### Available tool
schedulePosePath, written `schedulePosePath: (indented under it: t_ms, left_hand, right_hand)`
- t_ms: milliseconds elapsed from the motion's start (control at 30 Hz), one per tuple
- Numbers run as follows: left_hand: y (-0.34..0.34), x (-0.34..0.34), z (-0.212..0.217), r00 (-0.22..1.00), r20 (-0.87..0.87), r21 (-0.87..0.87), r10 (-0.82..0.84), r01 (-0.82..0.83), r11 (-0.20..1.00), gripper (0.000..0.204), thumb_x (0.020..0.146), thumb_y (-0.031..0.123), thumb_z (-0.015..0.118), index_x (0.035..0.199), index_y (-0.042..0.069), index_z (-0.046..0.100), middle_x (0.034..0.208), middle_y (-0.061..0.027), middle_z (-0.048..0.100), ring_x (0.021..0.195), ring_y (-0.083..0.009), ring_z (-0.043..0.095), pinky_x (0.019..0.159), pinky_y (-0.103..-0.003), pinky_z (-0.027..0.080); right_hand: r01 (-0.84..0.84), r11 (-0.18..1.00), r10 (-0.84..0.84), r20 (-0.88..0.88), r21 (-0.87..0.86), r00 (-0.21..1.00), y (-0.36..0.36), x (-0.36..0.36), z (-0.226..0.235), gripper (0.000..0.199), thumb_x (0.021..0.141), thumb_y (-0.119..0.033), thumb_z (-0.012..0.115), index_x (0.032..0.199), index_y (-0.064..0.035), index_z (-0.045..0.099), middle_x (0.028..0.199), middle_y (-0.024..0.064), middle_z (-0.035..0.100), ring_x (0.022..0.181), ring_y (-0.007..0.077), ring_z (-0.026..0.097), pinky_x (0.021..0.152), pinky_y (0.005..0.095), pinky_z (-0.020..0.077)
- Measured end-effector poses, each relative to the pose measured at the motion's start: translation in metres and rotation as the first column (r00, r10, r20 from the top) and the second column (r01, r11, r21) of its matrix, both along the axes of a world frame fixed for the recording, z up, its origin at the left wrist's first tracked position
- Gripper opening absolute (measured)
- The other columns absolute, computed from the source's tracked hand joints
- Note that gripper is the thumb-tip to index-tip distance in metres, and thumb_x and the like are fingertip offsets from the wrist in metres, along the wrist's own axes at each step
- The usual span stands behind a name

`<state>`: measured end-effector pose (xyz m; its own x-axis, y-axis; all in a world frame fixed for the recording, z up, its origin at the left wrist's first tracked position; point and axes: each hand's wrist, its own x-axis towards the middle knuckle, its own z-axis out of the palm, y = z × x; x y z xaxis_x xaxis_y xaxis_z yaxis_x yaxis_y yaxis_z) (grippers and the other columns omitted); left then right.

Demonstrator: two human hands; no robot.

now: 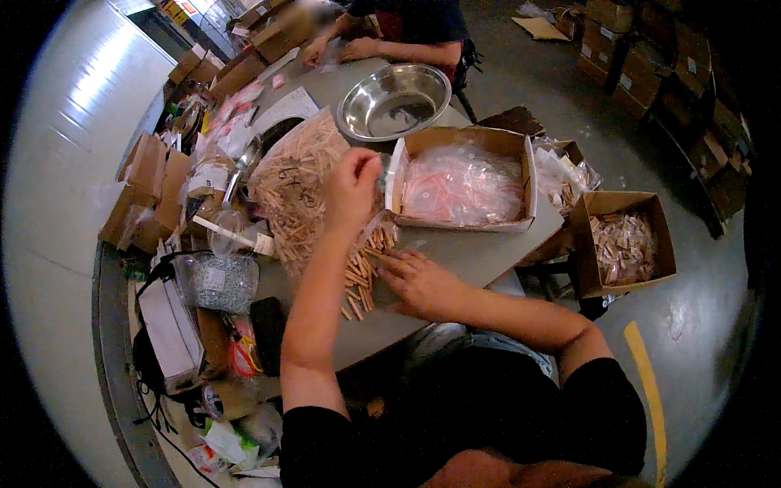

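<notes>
- Sticks [360,281], small & wooden, lie in a loose pile on the grey table [482,250], just beside a big clear bag [294,191] w/ lots more sticks in it.
- L hand [355,180] is up over the bag's R side, fingers curled in; can't tell if it holds sth.
- R hand [419,282] is low, fingers a bit apart, at pile's R side.
- Box [464,225] w/ clear & pink bags sits R of L hand.
- Shiny bowl [392,104] is behind box.

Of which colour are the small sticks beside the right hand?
Light brown; the sticks show best in the head view.
</notes>
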<state>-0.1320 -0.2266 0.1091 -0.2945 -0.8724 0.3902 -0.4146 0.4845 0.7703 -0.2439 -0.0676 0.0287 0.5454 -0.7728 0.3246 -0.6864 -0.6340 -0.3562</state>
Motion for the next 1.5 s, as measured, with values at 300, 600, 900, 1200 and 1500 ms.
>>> schedulePosePath:
  t_ms: [300, 600, 900, 1200, 1500]
  left_hand:
    - [0.097, 0.115, -0.008, 0.83, -0.496, 0.241, 0.255, -0.151, 0.959, 0.014, 0.093, 0.011, 0.059, 0.082, 0.001, 0.059, 0.078, -0.002, 0.059, 0.069, -0.0074, 0.05, 0.063, -0.023, 0.042]
    - [0.19, 0.175, -0.081, 0.647, -0.709, 0.33, 0.281, -0.049, 0.943, 0.016, 0.084, 0.002, 0.064, 0.072, 0.003, 0.054, 0.069, 0.0013, 0.054, 0.06, -0.006, 0.046, 0.055, -0.022, 0.038]
    - [0.214, 0.127, -0.084, 0.894, -0.295, 0.597, 0.337, -0.103, 0.796, 0.005, 0.083, 0.003, 0.068, 0.085, -0.002, 0.068, 0.071, -0.0006, 0.06, 0.064, -0.0071, 0.052, 0.06, -0.022, 0.043]
    - [0.225, 0.074, -0.061, 0.908, -0.413, 0.577, -0.065, 0.317, 0.753, 0.011, 0.079, 0.005, 0.073, 0.072, 0.002, 0.065, 0.075, -0.0036, 0.061, 0.068, -0.0111, 0.055, 0.062, -0.025, 0.044]
    - [0.231, 0.068, -0.092, 0.786, -0.559, 0.713, -0.264, 0.619, 0.331, 0.015, 0.084, 0.01, 0.071, 0.092, 0.003, 0.061, 0.094, -0.0042, 0.065, 0.087, -0.0093, 0.059, 0.074, -0.023, 0.046]
  right_hand:
    - [-0.156, 0.985, 0.168, -0.233, 0.071, 0.958, -0.025, 0.085, 0.022, 0.082, 0.079, -0.071, 0.05, 0.144, -0.023, 0.039, 0.154, 0.0107, 0.025, 0.143, 0.0374, 0.014, 0.112, 0.0612, 0.0032]
    - [-0.067, 0.998, 0.061, -0.225, -0.02, 0.973, -0.033, 0.058, -0.008, 0.062, 0.09, -0.054, 0.048, 0.142, -0.0214, 0.042, 0.151, 0.0027, 0.033, 0.141, 0.0369, 0.022, 0.113, 0.0561, 0.0123]
    - [0.073, 0.997, -0.073, -0.072, 0.004, 0.995, 0.018, -0.016, 0.008, 0.061, 0.085, -0.05, 0.058, 0.135, -0.0159, 0.048, 0.145, 0.0111, 0.038, 0.132, 0.0405, 0.033, 0.109, 0.0608, 0.0207]
    - [0.271, 0.945, -0.326, 0.534, 0.182, 0.78, 0.021, -0.048, 0.006, 0.036, 0.081, -0.007, 0.061, 0.117, -0.0046, 0.056, 0.122, 0.0184, 0.053, 0.114, 0.0395, 0.049, 0.101, 0.0451, 0.0399]
    - [0.192, 0.939, -0.266, 0.246, 0.287, 0.932, 0.031, -0.096, 0.016, 0.051, 0.068, 0.015, 0.045, 0.111, -0.0048, 0.062, 0.118, 0.0168, 0.059, 0.113, 0.0368, 0.054, 0.096, 0.0408, 0.045]
